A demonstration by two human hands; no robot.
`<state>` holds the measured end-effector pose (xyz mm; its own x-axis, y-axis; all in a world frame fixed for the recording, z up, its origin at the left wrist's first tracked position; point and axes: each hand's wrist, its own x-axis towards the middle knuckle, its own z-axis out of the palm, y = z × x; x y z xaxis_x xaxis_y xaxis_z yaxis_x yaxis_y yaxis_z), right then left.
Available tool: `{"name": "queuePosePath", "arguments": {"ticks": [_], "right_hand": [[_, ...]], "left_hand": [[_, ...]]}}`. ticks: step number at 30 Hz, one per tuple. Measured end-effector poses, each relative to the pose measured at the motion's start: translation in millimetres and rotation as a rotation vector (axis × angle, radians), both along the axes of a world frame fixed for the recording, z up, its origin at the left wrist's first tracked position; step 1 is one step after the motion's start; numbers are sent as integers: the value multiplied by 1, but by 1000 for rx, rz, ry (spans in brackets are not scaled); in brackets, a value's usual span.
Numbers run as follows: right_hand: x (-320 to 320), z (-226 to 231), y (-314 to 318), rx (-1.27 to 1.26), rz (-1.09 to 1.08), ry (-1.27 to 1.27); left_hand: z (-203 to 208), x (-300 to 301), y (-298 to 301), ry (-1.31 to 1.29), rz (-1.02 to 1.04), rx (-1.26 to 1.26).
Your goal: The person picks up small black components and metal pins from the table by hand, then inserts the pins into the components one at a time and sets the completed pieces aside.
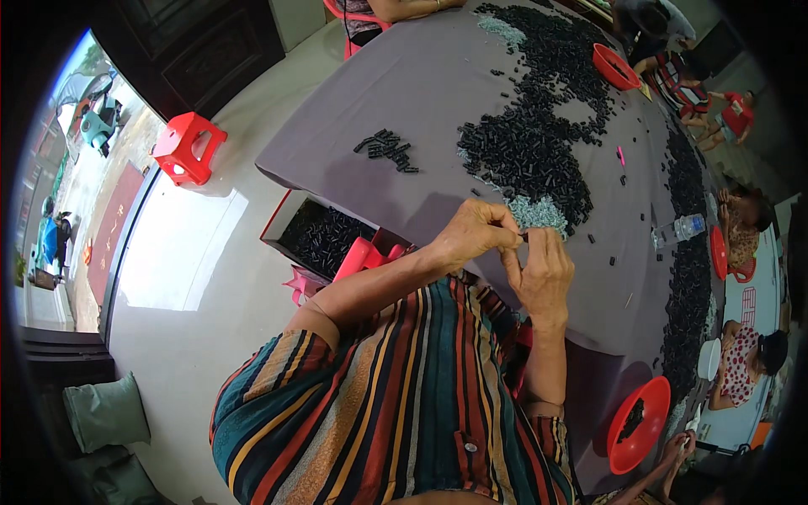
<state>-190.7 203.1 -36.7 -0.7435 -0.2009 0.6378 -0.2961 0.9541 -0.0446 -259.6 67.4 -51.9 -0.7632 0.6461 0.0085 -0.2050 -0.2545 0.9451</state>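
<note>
My left hand (480, 236) and my right hand (545, 273) meet above the table's near side, fingertips pinched together. Between them shows a small dark piece (524, 237), mostly covered by the fingers; it looks like one of the short black cylinders. Just beyond the fingers lies a heap of small pale green pieces (539, 212). It borders a large pile of short black cylinders (539, 151) that spreads toward the far end. A smaller cluster of black cylinders (387, 151) lies apart on the left.
A box of black pieces (295, 231) stands below the cloth-covered table (337, 118), by my left forearm. Red bowls (652, 442) (614, 67) and a clear bottle (677, 231) sit on the table. Several people work around it. A red stool (189, 150) stands on the floor.
</note>
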Motion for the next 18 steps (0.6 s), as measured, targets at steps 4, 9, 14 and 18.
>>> {"name": "queuePosePath", "arguments": {"ticks": [4,9,14,18], "right_hand": [[-2,-8,-6,-32,-32,-12],[-5,-20,-9,-146,-71,55],[-10,-38,-7,-247,-51,63],[-14,-47,-8,-267,-19,59]], "left_hand": [[-9,-2,1,25,28,-39],[-6,-3,1,-15,11,-62],[-14,-4,6,9,31,-99],[-15,-4,4,2,64,-175]]}}
